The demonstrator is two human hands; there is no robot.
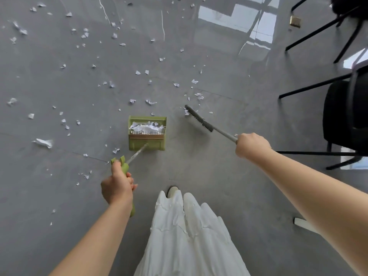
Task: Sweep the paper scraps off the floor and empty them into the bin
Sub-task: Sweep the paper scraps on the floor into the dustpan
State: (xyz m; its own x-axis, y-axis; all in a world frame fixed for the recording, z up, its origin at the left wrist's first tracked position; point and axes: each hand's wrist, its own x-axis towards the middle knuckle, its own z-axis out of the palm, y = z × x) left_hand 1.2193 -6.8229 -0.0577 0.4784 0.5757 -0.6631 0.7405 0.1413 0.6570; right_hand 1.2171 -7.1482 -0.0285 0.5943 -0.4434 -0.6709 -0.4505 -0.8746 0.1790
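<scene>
While the left hand (117, 186) gripped the green handle of the dustpan (147, 134), its fingers curled tight round it, the pan sat upright on the grey floor (199, 176) near the middle of the scene with its open mouth turned to the far side, probably so that scraps could be pushed straight in. Inside it already lay a heap of white paper pieces, piled behind the comb teeth at the pan's lip. The right hand (252, 145) was clamped on the pale shaft of the broom (199, 118), fingers wrapped round it, and the dark bristle head was angled out to the right of the pan, touching a scrap at its far tip; that reach looked meant to draw the nearby litter back toward the pan. Many paper scraps (83, 34) were spread over the floor, thickest to the far left, so the sweeping seemed well short of done. No bin was in view. Black chair legs (318, 30) stood at the right.
</scene>
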